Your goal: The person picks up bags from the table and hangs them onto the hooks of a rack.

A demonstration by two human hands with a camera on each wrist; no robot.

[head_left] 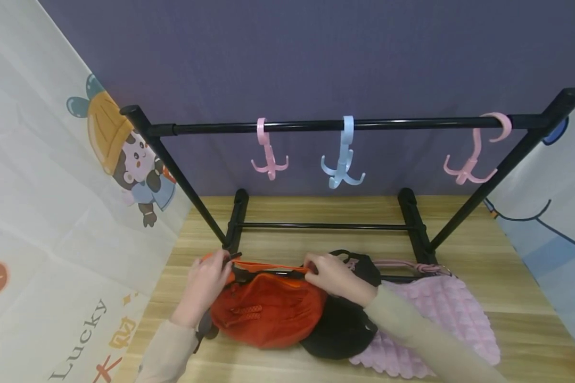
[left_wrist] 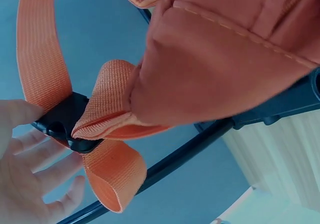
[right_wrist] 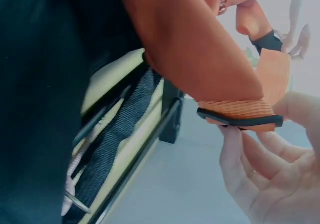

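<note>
An orange-red waist bag lies at the front of the rack, its orange strap stretched between my two hands. At the bag's left end, my left hand pinches the black buckle with thumb and fingertips. My right hand pinches the strap at its other end, by a black slider. Under my right forearm is a black bag, partly covered by the orange one. A pink quilted bag lies right of it, crossed by my right sleeve.
A black rack stands on the wooden surface. From its top bar hang a pink hook, a blue hook and another pink hook near the right post. Printed cloth borders the left side.
</note>
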